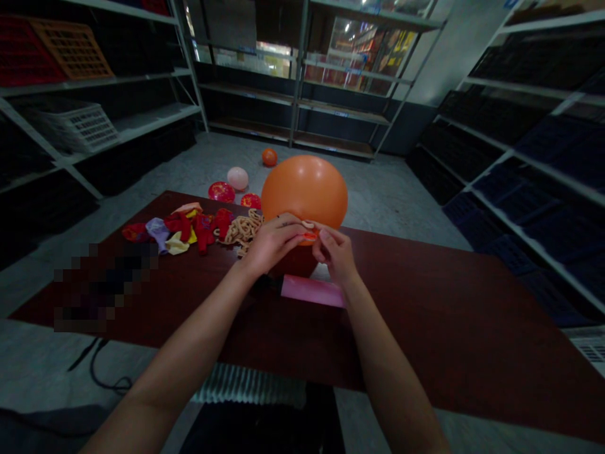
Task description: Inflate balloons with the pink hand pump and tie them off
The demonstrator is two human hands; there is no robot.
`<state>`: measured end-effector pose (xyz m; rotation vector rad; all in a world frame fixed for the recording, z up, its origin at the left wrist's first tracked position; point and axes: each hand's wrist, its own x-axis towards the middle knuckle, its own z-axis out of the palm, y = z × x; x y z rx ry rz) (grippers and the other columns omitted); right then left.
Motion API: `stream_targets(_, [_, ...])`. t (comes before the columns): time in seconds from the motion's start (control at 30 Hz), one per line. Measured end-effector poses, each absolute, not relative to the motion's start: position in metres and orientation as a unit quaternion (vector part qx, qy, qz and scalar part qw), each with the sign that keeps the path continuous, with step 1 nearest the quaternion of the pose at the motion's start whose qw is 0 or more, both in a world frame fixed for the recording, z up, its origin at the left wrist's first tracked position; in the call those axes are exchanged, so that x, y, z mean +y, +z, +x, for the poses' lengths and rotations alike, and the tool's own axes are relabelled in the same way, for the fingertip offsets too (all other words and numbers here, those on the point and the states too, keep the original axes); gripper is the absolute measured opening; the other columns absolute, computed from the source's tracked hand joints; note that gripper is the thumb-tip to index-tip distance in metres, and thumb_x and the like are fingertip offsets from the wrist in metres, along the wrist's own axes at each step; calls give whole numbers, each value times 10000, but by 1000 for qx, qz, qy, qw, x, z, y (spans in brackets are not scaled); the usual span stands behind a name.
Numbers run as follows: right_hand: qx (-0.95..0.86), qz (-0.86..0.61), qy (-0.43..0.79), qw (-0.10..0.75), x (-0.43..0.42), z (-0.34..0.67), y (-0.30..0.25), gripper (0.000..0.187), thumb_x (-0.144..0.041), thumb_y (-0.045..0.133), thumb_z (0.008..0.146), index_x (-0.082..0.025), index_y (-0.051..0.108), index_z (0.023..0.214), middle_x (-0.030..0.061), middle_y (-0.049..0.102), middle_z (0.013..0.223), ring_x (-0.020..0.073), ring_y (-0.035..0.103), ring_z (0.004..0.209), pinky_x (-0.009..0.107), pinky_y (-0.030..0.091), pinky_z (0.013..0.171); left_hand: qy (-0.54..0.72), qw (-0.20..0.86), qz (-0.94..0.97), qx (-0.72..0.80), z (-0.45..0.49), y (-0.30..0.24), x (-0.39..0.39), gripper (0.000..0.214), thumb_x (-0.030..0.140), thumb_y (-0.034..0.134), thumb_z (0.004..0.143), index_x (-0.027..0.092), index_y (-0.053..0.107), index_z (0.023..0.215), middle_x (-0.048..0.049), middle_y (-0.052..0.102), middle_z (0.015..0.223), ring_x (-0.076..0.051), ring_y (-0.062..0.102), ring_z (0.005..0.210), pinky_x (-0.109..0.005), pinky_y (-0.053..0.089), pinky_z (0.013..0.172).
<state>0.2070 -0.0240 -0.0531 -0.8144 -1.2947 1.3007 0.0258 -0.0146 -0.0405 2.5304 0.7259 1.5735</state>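
Note:
A large inflated orange balloon [305,186] rests over the far side of the table, its neck turned toward me. My left hand [278,238] pinches the balloon's neck from the left. From the right, my right hand [334,249] has its fingertips closed on the neck too. A short beige piece of cord [308,224] shows at the fingertips; which hand grips it I cannot tell. Below the hands a pink cylinder [312,290], which looks like a balloon pump, lies on the table, its right end partly hidden by my right wrist.
Left of my hands lie a pile of beige cords [243,230] and several limp balloons [204,230] on the dark table [425,315]. Small inflated balloons, including a pale pink one [237,178] and an orange one [269,157], lie on the floor. Shelves [297,94] surround the area.

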Motion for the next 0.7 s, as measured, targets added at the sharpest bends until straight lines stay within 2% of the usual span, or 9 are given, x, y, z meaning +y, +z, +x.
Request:
stream_targets(0.1, [-557,-368,517,536,-24,208,-49,432,-537,798,734,-239,789,1046,-91,468,494,50,290,409,226,207,408,489,2,845,216,26,-39,-15,171,238,568,1024,148,713,1011,-112,720,996,-205,681,949,-311,556,811])
stream_targets(0.23, [-533,-385,479,582,-25,207,-47,291,-502,814,727,-249,780,868,-70,512,534,56,305,428,234,238,407,471,16,854,219,28,-38,-16,178,243,569,1025,158,723,995,-103,719,972,-199,673,910,-310,548,791])
stream_targets(0.4, [-484,-303,564,596,-26,206,-46,287,-521,773,784,-254,668,777,-99,435,517,44,261,391,223,210,387,507,100,827,223,27,-35,-17,163,193,618,995,180,768,1059,-95,752,1010,-197,696,957,-313,549,847])
stream_targets(0.53, [-474,-271,598,587,-29,204,-45,317,-505,743,814,-247,572,745,-70,511,609,62,389,453,216,277,407,555,201,750,298,25,-32,-14,121,185,691,934,192,812,945,-73,778,934,-192,720,869,-292,549,796])
stream_targets(0.7, [-545,-272,567,554,-30,198,-49,292,-484,664,875,-242,577,735,-40,617,653,93,523,519,239,408,498,622,324,604,379,31,-30,-10,101,278,805,813,180,829,825,-79,788,852,-217,724,827,-311,559,790])
